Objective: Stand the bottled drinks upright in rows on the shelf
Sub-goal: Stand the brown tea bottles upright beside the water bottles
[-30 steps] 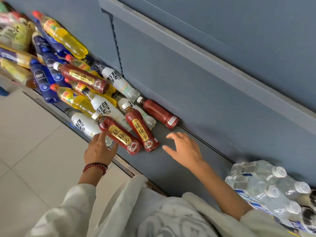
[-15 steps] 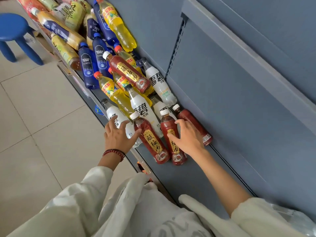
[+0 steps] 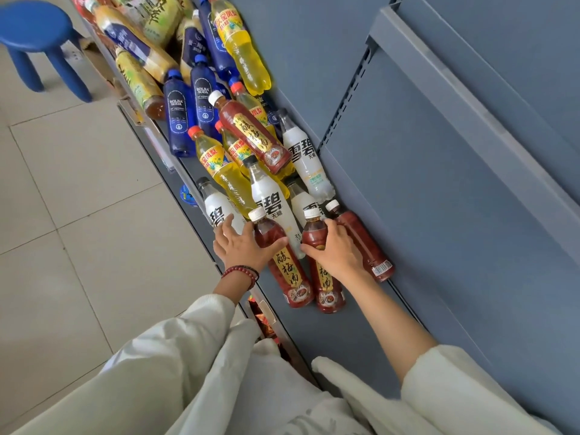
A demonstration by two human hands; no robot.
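- Left grip [image 3: 243, 244] has shifted onto the near red bottle [image 3: 290, 277], thumb wrapped over it; right grip [image 3: 337, 251] clasps the second red bottle [image 3: 326, 287].
- Both lie flat on the shelf [image 3: 314, 334].
- Beyond, the bottle pile [image 3: 238, 146] lies tumbled; nothing stands upright, so the task appears barely begun.

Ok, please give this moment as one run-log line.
left hand: grips front red bottle | right hand: grips middle red bottle | both bottles: lying on shelf

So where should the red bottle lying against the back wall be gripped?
Round its mid body, from straight above. The red bottle lies flat, cap pointing away, with the back wall along one side and the middle red bottle close on the other, leaving only its top open.
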